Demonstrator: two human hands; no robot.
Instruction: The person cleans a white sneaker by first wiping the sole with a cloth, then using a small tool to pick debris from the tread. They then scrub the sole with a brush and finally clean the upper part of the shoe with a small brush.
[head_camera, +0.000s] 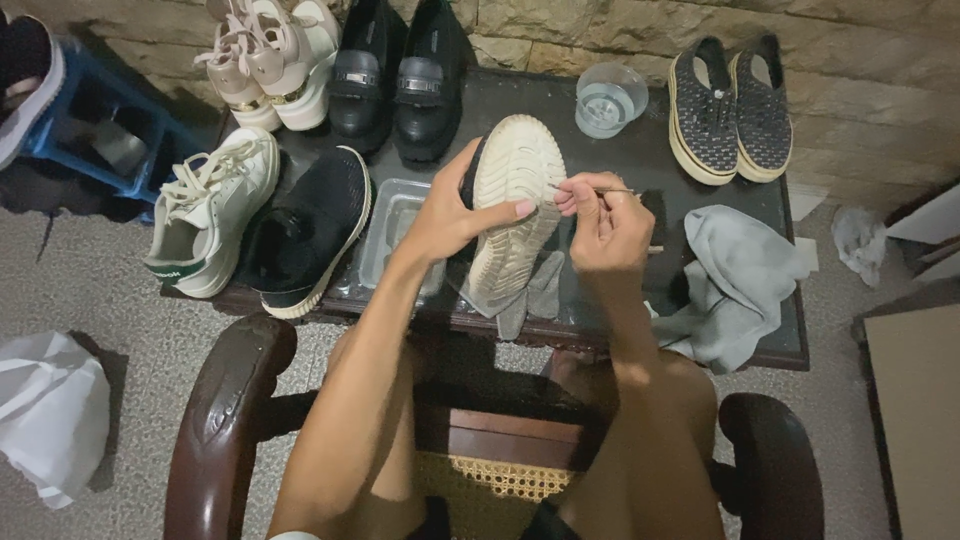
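Shoe (515, 205) is gripped sole-up by left hand (450, 215), long axis running away; pick (600, 189) is pinched by right hand (605, 225) at sole's right edge.

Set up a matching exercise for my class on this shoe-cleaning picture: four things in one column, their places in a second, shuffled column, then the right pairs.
Things:
1. upturned shoe
2. thin pick
3. clear cup
4. grey cloth

Places:
A. lying at the table's right end
B. held in the left hand
C. standing at the back of the table, near the wall
D. pinched in the right hand

Pairs: 1-B, 2-D, 3-C, 4-A
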